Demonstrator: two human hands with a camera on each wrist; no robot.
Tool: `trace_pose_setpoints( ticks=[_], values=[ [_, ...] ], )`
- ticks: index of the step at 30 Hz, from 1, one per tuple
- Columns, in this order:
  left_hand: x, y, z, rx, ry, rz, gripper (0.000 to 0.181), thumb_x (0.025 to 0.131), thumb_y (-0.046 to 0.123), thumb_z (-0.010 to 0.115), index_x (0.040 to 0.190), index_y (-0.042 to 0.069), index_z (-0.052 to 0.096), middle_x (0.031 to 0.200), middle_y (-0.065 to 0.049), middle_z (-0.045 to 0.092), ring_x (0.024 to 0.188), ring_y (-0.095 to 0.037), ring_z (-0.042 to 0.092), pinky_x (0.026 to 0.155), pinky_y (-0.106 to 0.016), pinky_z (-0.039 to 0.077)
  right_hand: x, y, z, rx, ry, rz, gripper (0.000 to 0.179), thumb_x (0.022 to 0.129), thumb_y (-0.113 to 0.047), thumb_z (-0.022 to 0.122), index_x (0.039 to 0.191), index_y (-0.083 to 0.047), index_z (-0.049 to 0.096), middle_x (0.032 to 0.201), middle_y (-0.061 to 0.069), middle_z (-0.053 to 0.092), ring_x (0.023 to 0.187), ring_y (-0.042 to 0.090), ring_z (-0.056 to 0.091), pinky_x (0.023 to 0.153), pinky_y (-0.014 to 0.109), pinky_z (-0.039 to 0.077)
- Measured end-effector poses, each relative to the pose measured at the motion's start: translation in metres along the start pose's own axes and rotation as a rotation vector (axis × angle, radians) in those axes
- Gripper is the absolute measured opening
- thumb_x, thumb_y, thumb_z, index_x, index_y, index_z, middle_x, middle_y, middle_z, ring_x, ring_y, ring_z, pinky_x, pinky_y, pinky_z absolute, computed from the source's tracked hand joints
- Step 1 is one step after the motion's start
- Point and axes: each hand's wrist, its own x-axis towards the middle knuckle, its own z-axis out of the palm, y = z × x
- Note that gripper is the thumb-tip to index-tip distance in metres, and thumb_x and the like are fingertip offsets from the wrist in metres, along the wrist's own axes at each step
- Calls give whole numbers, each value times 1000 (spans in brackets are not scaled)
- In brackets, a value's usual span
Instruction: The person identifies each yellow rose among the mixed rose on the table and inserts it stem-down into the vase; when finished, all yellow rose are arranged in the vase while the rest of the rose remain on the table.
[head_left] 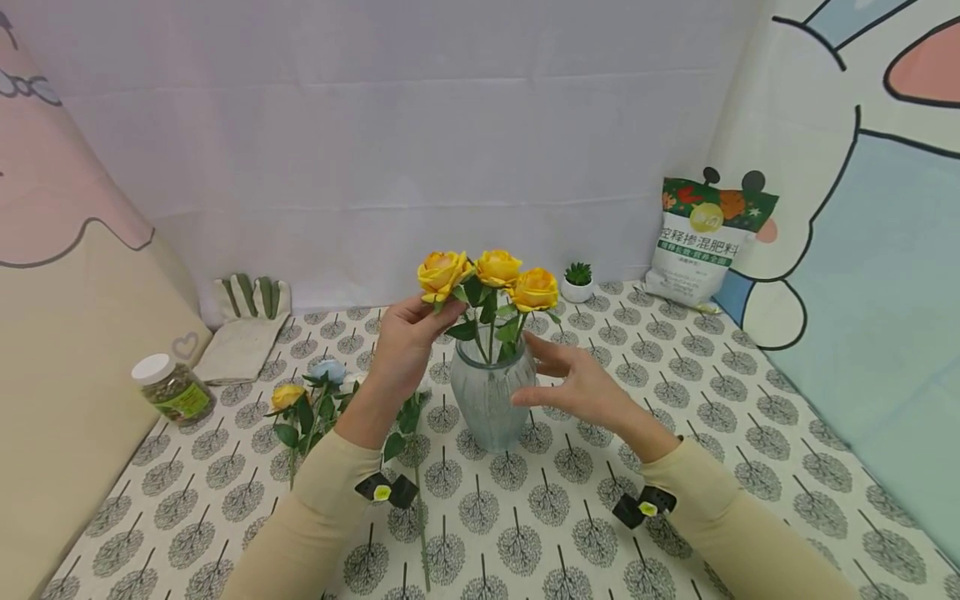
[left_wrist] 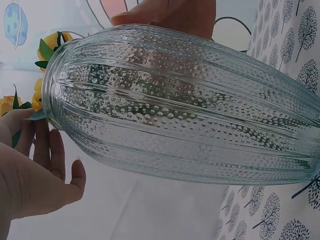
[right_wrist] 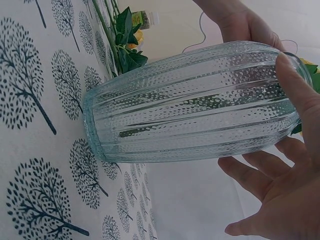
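A ribbed clear glass vase (head_left: pixel 491 400) stands upright on the patterned cloth, holding three yellow roses. My left hand (head_left: pixel 408 342) pinches the leftmost yellow rose (head_left: pixel 442 275) just below its bloom, left of the rim. In the left wrist view, the left fingers (left_wrist: pixel 42 142) meet at a leaf and stem beside the vase mouth. My right hand (head_left: pixel 577 387) is spread loosely at the vase's right side. The right thumb (right_wrist: pixel 295 82) overlaps the upper glass in the right wrist view; the other fingers lie along its far side.
More flowers, including a yellow rose (head_left: pixel 288 396) and a pale blue bloom (head_left: pixel 327 371), lie left of the vase. Farther left are a lidded jar (head_left: pixel 176 390) and gardening gloves (head_left: pixel 243 333). Behind stand a small potted succulent (head_left: pixel 577 283) and a fertilizer bag (head_left: pixel 705 242).
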Motion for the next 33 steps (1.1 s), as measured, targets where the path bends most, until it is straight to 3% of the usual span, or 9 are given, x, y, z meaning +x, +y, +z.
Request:
trace_pose_setpoints(
  ticks=[7, 17, 25, 27, 31, 33],
  values=[
    [-1, -5, -3, 47, -53, -33, 41, 97, 3, 65, 136, -5, 56, 143, -13, 55, 136, -20, 46, 113, -39, 38, 0, -1, 0, 21, 0, -1, 94, 80, -36, 85, 155, -11, 35, 158, 8, 34, 129, 40, 52, 106, 57, 42],
    [-1, -11, -4, 7, -44, -69, 34, 96, -1, 63, 129, -8, 61, 138, -14, 56, 133, -23, 49, 111, -40, 41, 1, 1, 0, 4, 11, -7, 93, 79, -36, 86, 155, -12, 36, 158, 7, 35, 128, 39, 53, 103, 53, 46],
    [-2, -11, -9, 26, -49, -113, 41, 95, 1, 64, 134, -12, 56, 139, -14, 55, 129, -23, 52, 110, -39, 42, 1, -2, 0, -14, 6, 32, 94, 79, -36, 86, 155, -15, 36, 158, 4, 35, 129, 38, 53, 103, 54, 46],
    [-3, -10, -12, 18, -50, -117, 39, 95, 0, 64, 132, -9, 59, 138, -13, 56, 128, -23, 53, 110, -39, 42, 1, -2, 0, -13, 6, 31, 94, 79, -35, 86, 155, -15, 36, 158, 5, 35, 129, 38, 53, 103, 54, 46],
    [-8, -8, -21, 17, -48, -124, 25, 94, 2, 67, 118, 6, 72, 127, -9, 62, 123, -23, 56, 111, -41, 41, 1, -2, 0, -18, 3, 34, 94, 80, -36, 86, 156, -15, 35, 158, 5, 34, 130, 38, 52, 104, 55, 45],
    [-12, -7, -27, 65, -32, -122, 19, 94, 5, 69, 110, 14, 75, 119, -4, 66, 119, -21, 58, 110, -40, 42, 1, -2, 0, -23, 2, 38, 94, 80, -38, 85, 156, -15, 34, 159, 5, 34, 130, 37, 52, 104, 54, 45]
  ],
)
